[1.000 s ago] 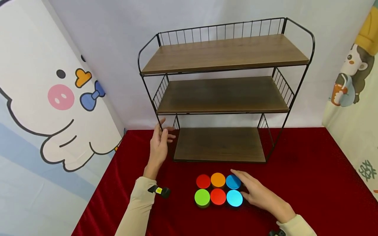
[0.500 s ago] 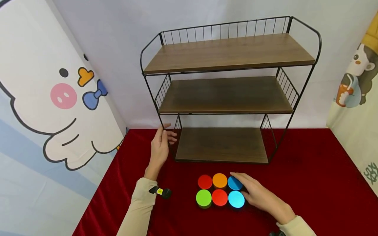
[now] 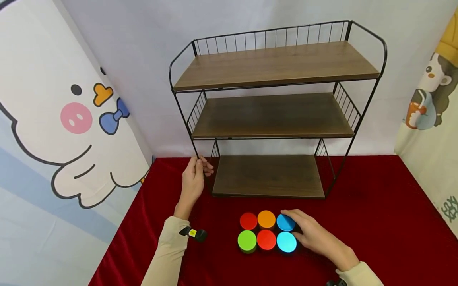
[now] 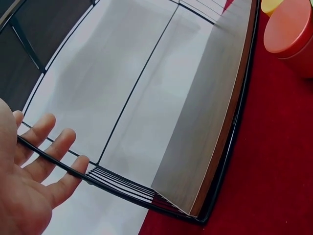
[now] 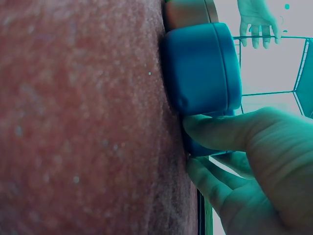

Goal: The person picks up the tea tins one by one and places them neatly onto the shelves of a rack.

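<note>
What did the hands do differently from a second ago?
Very little. The left hand closed in a bit on the front left post of the shelf rack, its fingers now against the wire. The right hand stayed at the far blue tin, fingers on it. All six tins kept their places on the red cloth.

Blue round tin [image 3: 285, 222], upright, back-right of six-tin cluster on red cloth, touching neighbours.
</note>
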A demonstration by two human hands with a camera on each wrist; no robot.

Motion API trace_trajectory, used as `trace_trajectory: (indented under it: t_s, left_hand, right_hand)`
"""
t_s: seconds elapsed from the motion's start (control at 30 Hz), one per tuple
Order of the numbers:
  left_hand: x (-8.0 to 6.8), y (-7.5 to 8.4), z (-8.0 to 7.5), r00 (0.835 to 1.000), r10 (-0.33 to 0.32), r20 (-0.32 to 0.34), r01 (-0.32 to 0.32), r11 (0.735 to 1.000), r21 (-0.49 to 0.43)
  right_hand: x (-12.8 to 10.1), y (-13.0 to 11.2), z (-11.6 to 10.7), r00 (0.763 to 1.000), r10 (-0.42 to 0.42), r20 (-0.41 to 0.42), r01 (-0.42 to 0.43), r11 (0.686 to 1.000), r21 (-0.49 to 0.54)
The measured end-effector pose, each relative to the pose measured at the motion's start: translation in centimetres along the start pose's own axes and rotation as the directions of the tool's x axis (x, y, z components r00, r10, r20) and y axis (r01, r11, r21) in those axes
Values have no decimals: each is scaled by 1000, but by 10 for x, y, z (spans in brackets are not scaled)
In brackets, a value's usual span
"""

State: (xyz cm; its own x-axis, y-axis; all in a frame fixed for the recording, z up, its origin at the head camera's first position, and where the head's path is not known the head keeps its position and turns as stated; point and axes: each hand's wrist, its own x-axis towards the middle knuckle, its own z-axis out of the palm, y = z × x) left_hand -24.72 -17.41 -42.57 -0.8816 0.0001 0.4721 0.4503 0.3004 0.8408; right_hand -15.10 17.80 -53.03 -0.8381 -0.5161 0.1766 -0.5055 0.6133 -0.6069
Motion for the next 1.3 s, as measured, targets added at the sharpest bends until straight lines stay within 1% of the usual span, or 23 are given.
trace_trajectory:
  t_s: [0.03, 0.1, 0.27, 0.33, 0.57, 0.77, 0.97, 1.07, 1.1, 1.3]
  left_hand:
    - [0, 0, 0, 1000, -2, 2, 2, 1000, -1]
    - [2, -5, 0, 1000, -9, 7, 9, 1000, -5]
    - [7, -29, 3, 1000, -13, -6, 13, 1000, 7]
    - [8, -33, 4, 1000, -8, -15, 9, 1000, 13]
    - [7, -34, 3, 1000, -1, -30, 2, 999, 39]
    - [3, -36, 1, 999, -7, -49, 11, 997, 74]
    - [4, -38, 2, 999, -3, -43, 6, 998, 58]
    - [4, -36, 2, 999, -4, -38, 6, 999, 52]
    - [5, -34, 3, 999, -13, -36, 15, 998, 54]
    - [0, 3, 3, 1000, -17, -16, 18, 998, 65]
  right_hand:
    - [0, 0, 0, 1000, 4, -1, -4, 1000, 1]
    - [0, 1, -1, 1000, 11, -5, -11, 1000, 3]
    - [-2, 2, -1, 999, 31, -14, -31, 1000, 5]
    - [-3, 3, -1, 999, 37, -21, -37, 999, 5]
    - [-6, 3, 2, 999, 27, -41, -26, 1000, 13]
    - [-6, 3, 3, 999, 36, -29, -35, 999, 22]
    - [-8, 2, -1, 998, 50, -32, -50, 999, 20]
    - [-9, 2, -4, 998, 42, -42, -42, 999, 20]
    - [-9, 2, -5, 998, 40, -45, -39, 999, 24]
    - [-12, 3, -12, 997, 55, -54, -51, 996, 77]
